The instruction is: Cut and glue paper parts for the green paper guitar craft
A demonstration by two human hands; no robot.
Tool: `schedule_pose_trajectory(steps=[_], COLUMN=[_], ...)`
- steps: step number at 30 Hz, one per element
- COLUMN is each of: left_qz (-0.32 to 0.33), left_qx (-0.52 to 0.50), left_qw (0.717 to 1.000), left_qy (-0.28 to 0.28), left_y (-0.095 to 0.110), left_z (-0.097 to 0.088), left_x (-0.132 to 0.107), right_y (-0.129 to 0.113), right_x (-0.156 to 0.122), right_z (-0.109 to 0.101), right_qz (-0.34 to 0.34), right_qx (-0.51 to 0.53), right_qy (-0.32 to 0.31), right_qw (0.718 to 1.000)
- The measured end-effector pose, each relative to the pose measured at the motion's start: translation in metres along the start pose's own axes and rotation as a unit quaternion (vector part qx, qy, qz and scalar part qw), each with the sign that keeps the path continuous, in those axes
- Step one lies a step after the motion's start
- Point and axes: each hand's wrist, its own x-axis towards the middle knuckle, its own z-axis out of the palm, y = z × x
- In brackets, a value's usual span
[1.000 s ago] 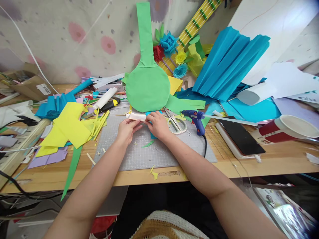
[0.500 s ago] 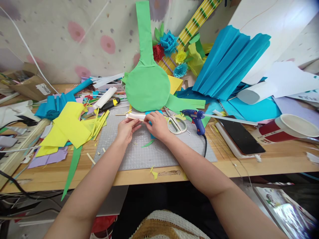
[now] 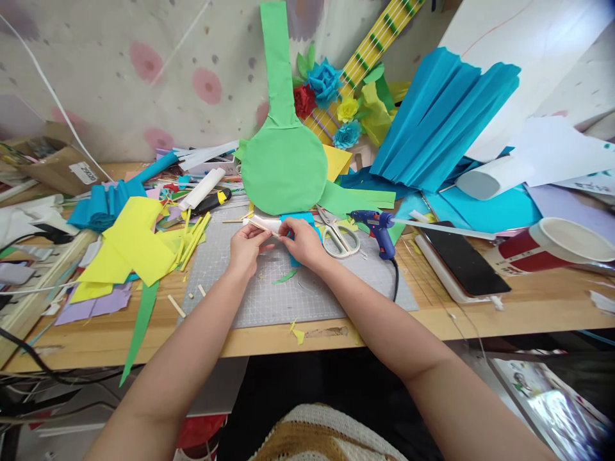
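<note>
Over the grey cutting mat, my left hand pinches a small white paper roll with a thin wooden stick along it. My right hand grips the roll's right end, its fingers closed, and rests on a blue paper piece. Just behind the hands lies a round green paper shape with a long neck. White-handled scissors lie right beside my right hand.
A blue glue gun with its cord lies right of the scissors. A phone and a tipped red cup sit further right. Yellow paper and scraps crowd the left. Folded blue crepe and paper flowers stand behind.
Both hands have lifted the white roll slightly and drawn closer together; the left fingers have shifted along it. More of the blue paper shows behind my right hand.
</note>
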Motion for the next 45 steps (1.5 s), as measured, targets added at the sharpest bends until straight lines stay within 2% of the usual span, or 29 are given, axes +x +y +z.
schedule_pose_trajectory(steps=[4,7,9,11,13,14,16,22,27,30,45], left_qz=[-0.010,-0.012,-0.010,-0.005,-0.003,-0.004,-0.007,-0.003,0.000,-0.002,-0.009], left_qx=[-0.008,-0.020,-0.033,-0.041,-0.038,-0.033,-0.022,-0.020,-0.020,-0.028,-0.046], left_qw=[1.000,1.000,0.999,0.999,0.999,0.999,0.999,0.999,0.999,0.999,0.999], left_qy=[0.000,0.003,-0.005,-0.017,-0.024,-0.027,-0.032,-0.038,-0.050,-0.039,-0.019], left_y=[0.002,0.006,0.009,0.010,0.010,0.009,0.007,0.000,0.001,0.003,0.000], left_z=[-0.004,-0.008,-0.010,-0.010,-0.009,-0.008,-0.006,-0.006,-0.006,-0.005,-0.005], left_x=[0.003,0.007,0.008,0.008,0.006,0.006,0.005,0.006,0.004,0.002,0.006], right_y=[0.000,0.000,0.001,0.001,0.001,0.001,0.002,0.004,0.009,0.011,0.013], right_x=[-0.001,0.000,0.001,0.002,0.003,0.004,0.004,0.004,0.005,0.006,0.006], right_z=[-0.002,-0.006,-0.008,-0.007,-0.005,-0.003,-0.001,0.002,0.006,0.007,0.008], right_qz=[0.021,0.079,0.118,0.150,0.179,0.189,0.201,0.207,0.208,0.206,0.202], right_qx=[0.059,0.112,0.164,0.260,0.367,0.405,0.442,0.466,0.483,0.495,0.497], right_qy=[0.024,0.061,0.044,-0.011,-0.042,-0.040,-0.021,-0.020,-0.014,-0.013,-0.009], right_qw=[0.998,0.989,0.978,0.954,0.912,0.893,0.874,0.860,0.851,0.844,0.844])
